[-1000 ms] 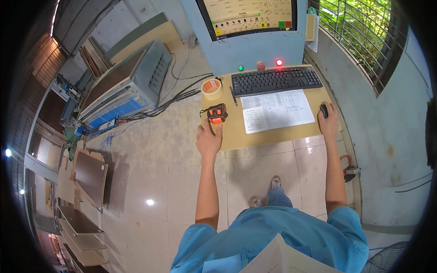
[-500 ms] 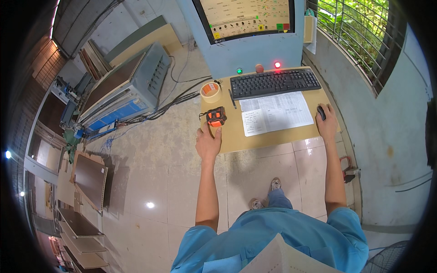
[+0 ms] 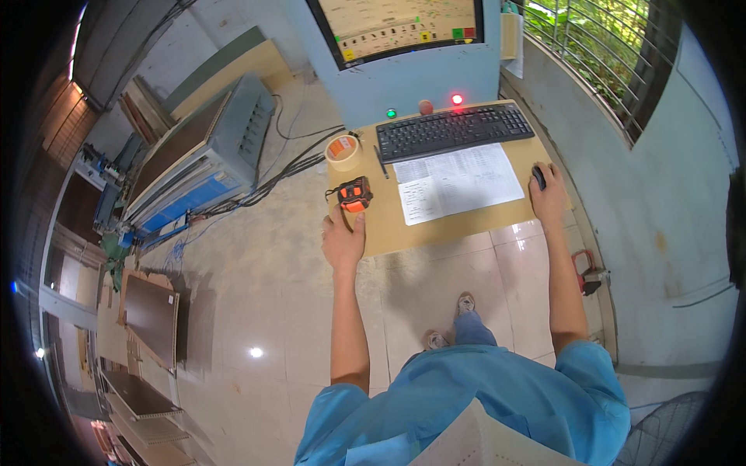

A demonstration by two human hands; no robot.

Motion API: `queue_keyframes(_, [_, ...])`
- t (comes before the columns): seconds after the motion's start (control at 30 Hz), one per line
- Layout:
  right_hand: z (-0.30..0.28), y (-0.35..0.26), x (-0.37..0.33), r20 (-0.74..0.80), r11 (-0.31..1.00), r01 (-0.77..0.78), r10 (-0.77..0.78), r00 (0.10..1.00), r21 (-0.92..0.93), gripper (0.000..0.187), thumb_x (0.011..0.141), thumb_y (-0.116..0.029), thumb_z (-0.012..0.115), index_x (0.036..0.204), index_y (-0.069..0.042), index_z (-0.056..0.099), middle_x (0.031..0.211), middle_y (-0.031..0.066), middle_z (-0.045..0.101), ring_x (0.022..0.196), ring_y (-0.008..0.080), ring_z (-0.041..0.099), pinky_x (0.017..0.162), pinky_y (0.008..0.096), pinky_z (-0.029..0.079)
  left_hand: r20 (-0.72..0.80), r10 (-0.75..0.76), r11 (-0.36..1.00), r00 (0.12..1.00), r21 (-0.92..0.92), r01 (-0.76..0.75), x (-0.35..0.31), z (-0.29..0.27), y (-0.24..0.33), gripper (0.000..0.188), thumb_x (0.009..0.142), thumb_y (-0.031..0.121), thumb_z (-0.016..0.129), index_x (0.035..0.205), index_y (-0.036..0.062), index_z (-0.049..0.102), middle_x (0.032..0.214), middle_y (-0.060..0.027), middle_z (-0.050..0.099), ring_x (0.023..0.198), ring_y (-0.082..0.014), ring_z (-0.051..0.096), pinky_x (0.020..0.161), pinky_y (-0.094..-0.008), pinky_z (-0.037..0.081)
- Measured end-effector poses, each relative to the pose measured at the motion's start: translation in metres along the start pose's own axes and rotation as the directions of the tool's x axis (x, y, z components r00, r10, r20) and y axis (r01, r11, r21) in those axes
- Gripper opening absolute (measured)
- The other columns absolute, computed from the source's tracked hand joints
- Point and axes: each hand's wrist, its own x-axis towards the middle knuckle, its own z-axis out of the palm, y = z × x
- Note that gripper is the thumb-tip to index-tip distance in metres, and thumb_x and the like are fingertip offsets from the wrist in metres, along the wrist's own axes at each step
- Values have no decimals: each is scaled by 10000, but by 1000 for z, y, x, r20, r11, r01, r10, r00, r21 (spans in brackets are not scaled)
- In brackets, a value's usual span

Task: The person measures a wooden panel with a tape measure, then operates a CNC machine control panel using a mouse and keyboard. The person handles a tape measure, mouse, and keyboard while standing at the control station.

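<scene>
My left hand (image 3: 343,241) rests on the front left corner of a tan board desk (image 3: 458,224). Its thumb and fingers are apart, and it holds nothing that I can see. Just beyond the fingertips lies a black and orange tape measure (image 3: 355,194). On the right side of the desk, my right hand (image 3: 549,198) is closed over a black computer mouse (image 3: 538,178). Between the hands are printed paper sheets (image 3: 460,185), with a black keyboard (image 3: 454,132) behind them. A dark pen (image 3: 381,161) lies left of the paper, beside a roll of tape (image 3: 343,152).
A blue cabinet with a monitor (image 3: 404,27) rises behind the desk, bearing a red light (image 3: 457,99) and a green light (image 3: 391,113). A barred window (image 3: 594,58) is at right. Black cables (image 3: 299,165) run left toward a grey machine (image 3: 221,140); brown panels (image 3: 151,314) lean at left.
The view has shifted slightly, so the desk appears further left and higher. Both hands keep their places on the desk, the right one still on the mouse.
</scene>
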Motion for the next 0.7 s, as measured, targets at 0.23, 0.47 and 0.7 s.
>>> queue_keyframes(0.23, [2, -2, -2, -56, 995, -65, 61, 997, -72, 430, 898, -240, 669, 1317, -145, 684, 1459, 254, 567, 1287, 433, 591, 1065, 490, 494, 16, -14, 1000, 1000, 22, 13, 1, -1, 1, 662, 960, 507, 659, 1494, 154, 488, 1326, -228, 594, 1084, -460, 674, 884, -547, 562])
queue_keyframes(0.47, [2, 2, -2, -39, 998, -22, 20, 999, -56, 430, 884, -233, 667, 1305, -149, 693, 1469, 257, 555, 1294, 431, 586, 1068, 488, 492, 26, -4, 1000, 1000, 23, 4, 1, -3, 2, 664, 958, 511, 658, 1498, 164, 488, 1350, -246, 587, 1094, -470, 671, 894, -544, 561])
queue_keyframes(0.7, [1, 3, 1, 52, 994, 95, -99, 994, 61, 419, 895, -180, 691, 1312, -142, 686, 1477, 252, 547, 1311, 432, 574, 1081, 481, 487, 37, -26, 1000, 999, 5, 26, 1, -4, 2, 673, 952, 520, 658, 1500, 166, 493, 1356, -252, 585, 1137, -459, 658, 918, -545, 551])
